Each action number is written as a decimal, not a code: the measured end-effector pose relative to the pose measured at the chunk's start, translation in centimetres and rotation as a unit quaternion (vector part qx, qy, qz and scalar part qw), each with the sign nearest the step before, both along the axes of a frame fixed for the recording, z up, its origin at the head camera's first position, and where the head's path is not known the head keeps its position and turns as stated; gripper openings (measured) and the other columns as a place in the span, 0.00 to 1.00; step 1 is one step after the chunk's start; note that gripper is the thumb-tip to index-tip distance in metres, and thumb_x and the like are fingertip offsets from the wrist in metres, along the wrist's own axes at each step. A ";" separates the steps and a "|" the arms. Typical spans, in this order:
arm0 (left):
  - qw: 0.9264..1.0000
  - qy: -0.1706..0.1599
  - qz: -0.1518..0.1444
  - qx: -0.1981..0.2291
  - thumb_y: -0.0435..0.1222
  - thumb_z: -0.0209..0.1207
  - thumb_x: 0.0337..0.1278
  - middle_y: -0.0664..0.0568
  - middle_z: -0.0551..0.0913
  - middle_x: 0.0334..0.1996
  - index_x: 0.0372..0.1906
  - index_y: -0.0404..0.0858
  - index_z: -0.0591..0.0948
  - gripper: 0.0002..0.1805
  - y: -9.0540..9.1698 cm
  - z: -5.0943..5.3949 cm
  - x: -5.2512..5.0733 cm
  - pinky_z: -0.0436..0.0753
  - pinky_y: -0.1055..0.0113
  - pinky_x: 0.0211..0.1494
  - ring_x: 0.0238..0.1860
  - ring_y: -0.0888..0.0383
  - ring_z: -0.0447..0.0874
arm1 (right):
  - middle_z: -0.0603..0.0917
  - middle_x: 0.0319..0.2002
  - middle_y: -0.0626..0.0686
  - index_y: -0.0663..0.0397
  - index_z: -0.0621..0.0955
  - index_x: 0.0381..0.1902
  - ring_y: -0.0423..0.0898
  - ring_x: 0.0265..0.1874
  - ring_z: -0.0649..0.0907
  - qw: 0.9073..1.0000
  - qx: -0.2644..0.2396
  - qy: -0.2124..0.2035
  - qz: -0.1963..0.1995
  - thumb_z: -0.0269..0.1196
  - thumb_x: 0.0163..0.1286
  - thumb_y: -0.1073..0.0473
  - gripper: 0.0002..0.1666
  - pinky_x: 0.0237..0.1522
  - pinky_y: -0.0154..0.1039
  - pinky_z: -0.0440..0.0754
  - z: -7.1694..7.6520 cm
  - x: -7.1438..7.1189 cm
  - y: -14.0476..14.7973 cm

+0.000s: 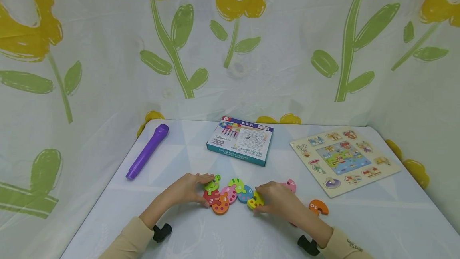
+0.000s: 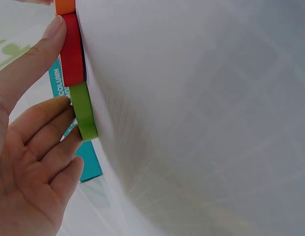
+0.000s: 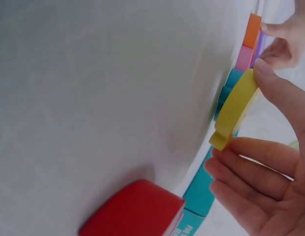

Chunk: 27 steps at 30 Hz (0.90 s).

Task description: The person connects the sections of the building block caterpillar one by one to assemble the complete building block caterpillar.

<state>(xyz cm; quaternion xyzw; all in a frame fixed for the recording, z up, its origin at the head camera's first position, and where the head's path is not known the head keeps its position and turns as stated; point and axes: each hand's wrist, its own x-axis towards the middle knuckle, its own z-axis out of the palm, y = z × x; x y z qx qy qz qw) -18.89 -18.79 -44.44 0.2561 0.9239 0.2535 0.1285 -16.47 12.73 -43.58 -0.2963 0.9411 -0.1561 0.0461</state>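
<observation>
The caterpillar puzzle (image 1: 230, 193), a chain of flat, thick-edged, rounded pieces in bright colours, lies on the pale patterned tabletop (image 1: 201, 235), well in from the far edge and about midway between the left and right edges. From my seat I read its chain from left to right: a smiling green head piece (image 1: 211, 186), a red spotted piece (image 1: 213, 198) marked 2, then orange, pink, green and blue ones.

My left hand (image 1: 185, 190) is clasped round the left end, thumb against the red piece's side and fingertips at the head. My right hand (image 1: 278, 200) pinches a yellow curved spotted piece (image 1: 255, 201) between thumb and fingers, just beside the blue one; I cannot tell whether the two touch. The hands are apart, with the chain between them.

Beyond my right hand I get a partly hidden pink piece (image 1: 290, 185); right of that forearm sits an orange curved piece (image 1: 319, 207) marked 0. The right wrist view adds a thick red piece (image 3: 135, 209) on the tabletop.

A purple microphone-shaped stick (image 1: 147, 152) slants along the left edge towards the far-left corner. A flat white-and-teal printed box (image 1: 238, 141) lies near the middle of the far edge, and a beige picture board (image 1: 345, 161) near the far-right corner.
</observation>
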 end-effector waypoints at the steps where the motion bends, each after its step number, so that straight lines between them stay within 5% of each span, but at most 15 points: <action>1: 1.000 0.000 0.000 0.000 0.50 0.75 0.36 0.52 0.73 0.64 0.65 0.43 0.75 0.44 0.0 0.0 0.0 0.67 0.50 0.67 0.67 0.49 0.67 | 0.87 0.45 0.54 0.57 0.85 0.48 0.51 0.47 0.84 1.000 0.001 0.001 -0.002 0.75 0.49 0.39 0.35 0.45 0.44 0.84 0.0 0.0 0.0; 16: 1.000 0.000 0.001 -0.001 0.50 0.75 0.37 0.52 0.73 0.65 0.65 0.43 0.75 0.43 0.0 0.0 0.0 0.67 0.49 0.67 0.67 0.48 0.67 | 0.87 0.45 0.55 0.58 0.85 0.48 0.51 0.46 0.85 0.999 0.001 0.030 0.012 0.74 0.49 0.38 0.36 0.44 0.43 0.84 0.0 0.1 -0.2; 27: 1.000 -0.004 0.000 0.002 0.51 0.75 0.37 0.52 0.73 0.65 0.65 0.43 0.75 0.44 -0.1 -0.1 0.0 0.67 0.49 0.67 0.67 0.48 0.67 | 0.87 0.46 0.52 0.56 0.86 0.47 0.51 0.48 0.84 1.000 -0.020 -0.003 0.001 0.75 0.50 0.41 0.32 0.48 0.46 0.83 0.5 0.3 0.2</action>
